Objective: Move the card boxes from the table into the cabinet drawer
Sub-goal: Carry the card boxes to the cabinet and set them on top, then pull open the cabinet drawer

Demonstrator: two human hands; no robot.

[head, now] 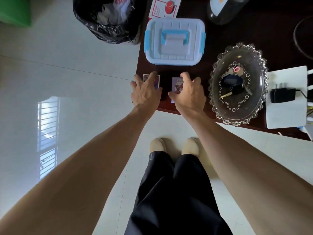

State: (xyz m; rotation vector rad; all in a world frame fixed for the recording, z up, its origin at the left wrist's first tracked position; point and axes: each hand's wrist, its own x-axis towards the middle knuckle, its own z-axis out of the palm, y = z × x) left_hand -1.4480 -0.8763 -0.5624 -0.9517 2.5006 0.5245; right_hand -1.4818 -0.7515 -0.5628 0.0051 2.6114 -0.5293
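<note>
Nearest, two light slippers (174,146) and dark trousers (174,192) are seen on the pale floor (76,78), and two bare arms are stretched out over it to the near corner of a dark table (220,39). The left hand (145,92) is held flat over the left card box (151,80), with its fingers spread wide; the box lies right under the fingers, and only its far end is seen past them. Whether the box is touched cannot be told. The right hand (189,94) is cupped over the right card box (177,85), with its fingers spread and bent; the box lies under the thumb side of this hand, and its left part is seen. No box is pinched or lifted; both are lying flat on the table, a little apart, side by side. Just to the right of the right hand a glass dish (220,106) with keys (233,83) in it is set. Further right a black plug (282,96) is laid on a white sheet (286,114). Just beyond both hands a white tub with a blue handle (174,41) is placed. Beyond the left hand, off the table, a bin lined with a black bag (108,19) is standing.
</note>
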